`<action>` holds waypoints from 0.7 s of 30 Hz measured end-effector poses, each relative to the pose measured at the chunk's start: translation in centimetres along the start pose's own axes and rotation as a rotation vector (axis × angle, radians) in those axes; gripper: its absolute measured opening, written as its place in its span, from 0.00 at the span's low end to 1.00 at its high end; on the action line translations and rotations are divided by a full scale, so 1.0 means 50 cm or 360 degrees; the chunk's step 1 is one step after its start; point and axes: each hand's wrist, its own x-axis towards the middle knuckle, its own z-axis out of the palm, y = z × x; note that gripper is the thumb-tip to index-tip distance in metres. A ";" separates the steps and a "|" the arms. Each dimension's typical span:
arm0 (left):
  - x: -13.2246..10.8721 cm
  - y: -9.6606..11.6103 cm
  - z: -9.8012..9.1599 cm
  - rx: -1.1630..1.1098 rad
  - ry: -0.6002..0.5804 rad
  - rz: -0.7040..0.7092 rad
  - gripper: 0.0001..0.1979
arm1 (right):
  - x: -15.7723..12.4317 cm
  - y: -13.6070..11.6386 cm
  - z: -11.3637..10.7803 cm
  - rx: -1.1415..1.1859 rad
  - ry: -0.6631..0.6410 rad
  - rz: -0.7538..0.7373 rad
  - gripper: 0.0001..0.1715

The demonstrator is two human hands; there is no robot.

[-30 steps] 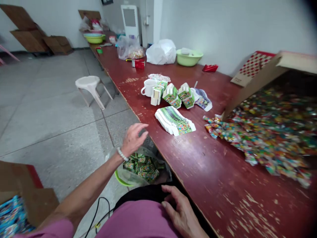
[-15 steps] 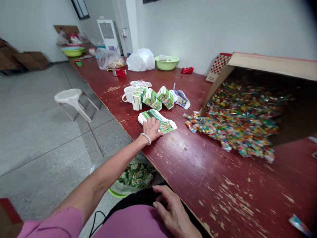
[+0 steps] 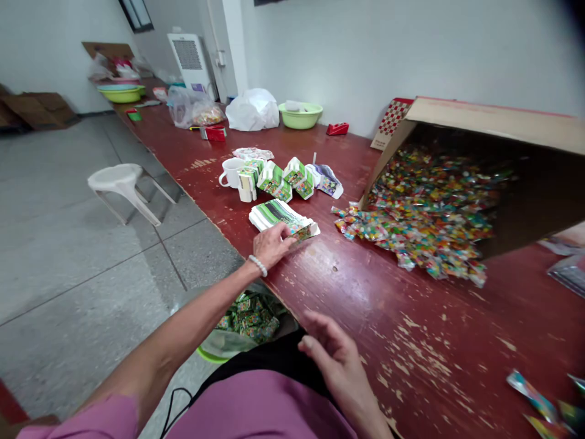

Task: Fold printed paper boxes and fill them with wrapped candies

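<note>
At table edge (image 3: 292, 303) — left hand (image 3: 271, 245) pinches flat carton (image 3: 305, 231), fingertips partly hidden; right hand (image 3: 337, 361) spread, empty.

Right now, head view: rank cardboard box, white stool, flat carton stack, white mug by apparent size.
1. cardboard box
2. white stool
3. flat carton stack
4. white mug
Stool sits farther off, so its true rank is unsure.

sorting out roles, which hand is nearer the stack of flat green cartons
Left. The left hand grips the near edge of the carton stack; the right hand is apart from it, above the lap.
</note>
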 end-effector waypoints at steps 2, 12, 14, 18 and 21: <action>-0.038 0.009 -0.013 -0.0192 -0.0079 -0.0033 0.10 | 0.027 -0.015 -0.008 0.0178 0.0343 0.0037 0.32; -0.249 0.065 -0.047 -0.2409 -0.1860 -0.0526 0.27 | 0.055 -0.088 -0.018 0.0467 0.0057 0.0012 0.16; -0.258 0.071 -0.032 -0.2565 -0.2053 -0.0430 0.28 | 0.040 -0.088 -0.013 0.0518 -0.0083 0.0064 0.17; -0.266 0.076 -0.011 -0.2656 -0.2083 -0.0336 0.32 | 0.021 -0.100 -0.009 0.0663 -0.0267 0.0177 0.22; -0.265 0.081 -0.019 -0.2481 -0.2023 -0.0237 0.35 | 0.012 -0.117 -0.010 0.0610 -0.0243 0.0126 0.29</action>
